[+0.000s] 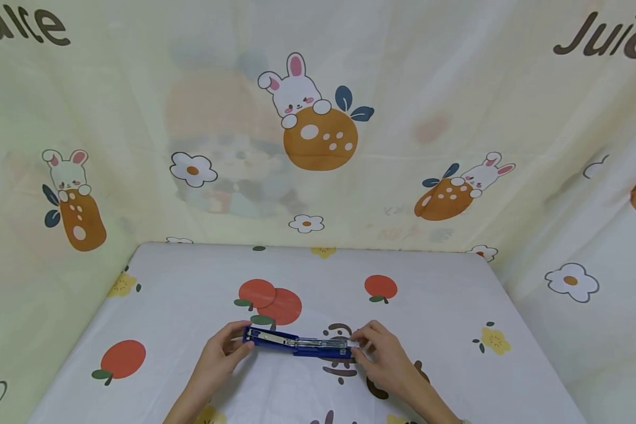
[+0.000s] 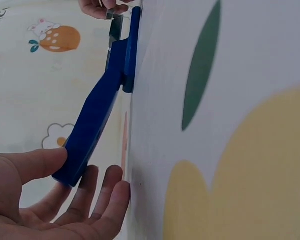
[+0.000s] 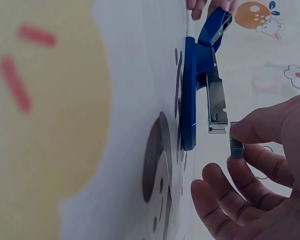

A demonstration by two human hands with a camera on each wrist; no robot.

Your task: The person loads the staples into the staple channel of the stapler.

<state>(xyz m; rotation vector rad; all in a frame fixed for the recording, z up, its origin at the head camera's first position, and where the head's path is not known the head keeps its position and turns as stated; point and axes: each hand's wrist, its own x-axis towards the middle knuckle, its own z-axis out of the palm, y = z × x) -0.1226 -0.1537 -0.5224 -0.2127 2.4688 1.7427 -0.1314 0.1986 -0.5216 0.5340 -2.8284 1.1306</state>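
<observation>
A blue stapler (image 1: 295, 343) lies opened out flat on the table, its top cover swung back to the left and its metal magazine (image 3: 216, 100) exposed. My left hand (image 1: 224, 351) pinches the end of the cover (image 2: 90, 125) between thumb and fingers, holding it tilted above the table. In my right hand (image 1: 381, 356), thumb and fingertips pinch a short strip of staples (image 3: 236, 141). That strip is just beside the front end of the magazine, with a small gap between them in the right wrist view. The stapler's base (image 3: 189, 95) rests on the tablecloth.
A white tablecloth (image 1: 191, 294) printed with red fruit and yellow flowers covers the table. Pale curtains (image 1: 381, 194) with rabbit and orange prints hang behind it and along both sides.
</observation>
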